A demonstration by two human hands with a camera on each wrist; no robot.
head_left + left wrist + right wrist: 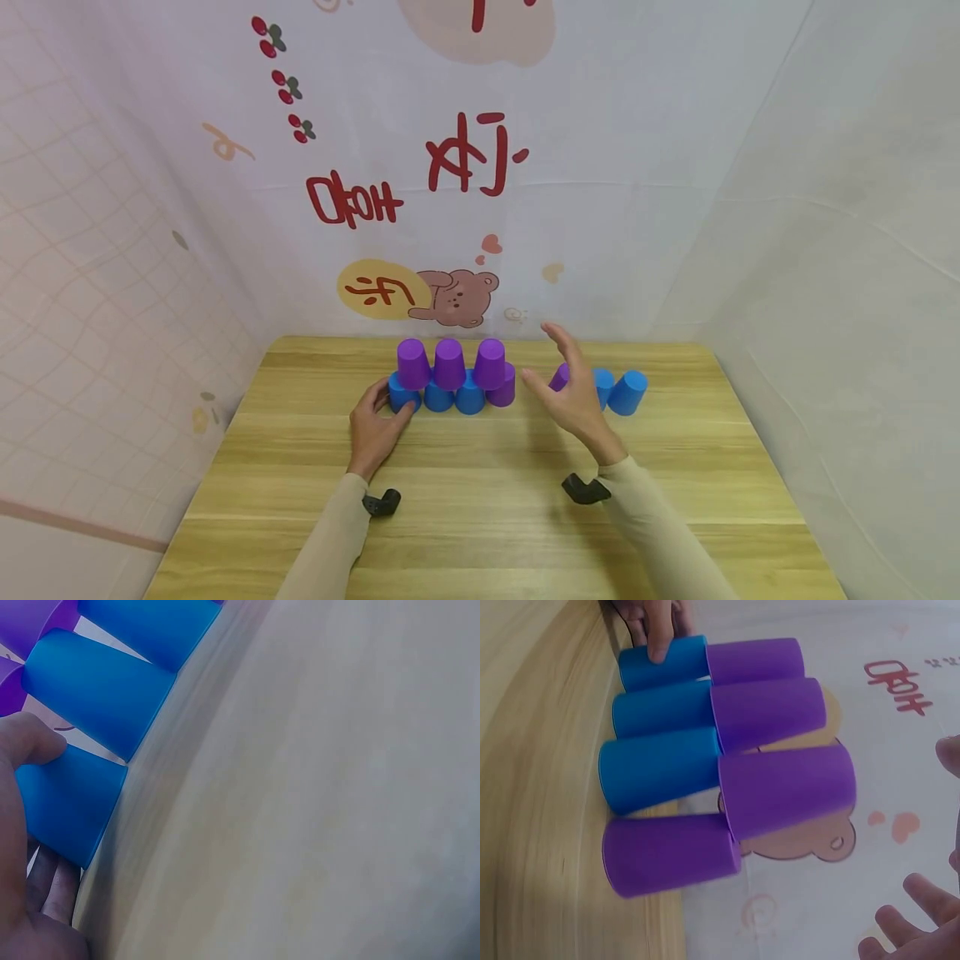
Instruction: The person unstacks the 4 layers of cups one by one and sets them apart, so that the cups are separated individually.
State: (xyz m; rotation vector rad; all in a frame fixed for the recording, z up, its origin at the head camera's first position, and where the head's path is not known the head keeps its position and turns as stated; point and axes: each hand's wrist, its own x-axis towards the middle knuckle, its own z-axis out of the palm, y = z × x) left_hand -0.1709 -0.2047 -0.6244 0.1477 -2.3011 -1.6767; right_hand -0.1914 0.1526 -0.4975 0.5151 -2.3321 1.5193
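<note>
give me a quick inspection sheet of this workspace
surface: light wooden table, bare grain in front.
job's things: upside-down plastic cups, bottom row three blue and one purple, three purple on top; three loose cups to the right, two blue, one purple.
clutter: nothing seen.
hands: left hand holds the leftmost blue cup; right hand open, raised, holding nothing.
cables: nothing seen.
surroundings: white cloth backdrop with red lettering and a cartoon bear.
</note>
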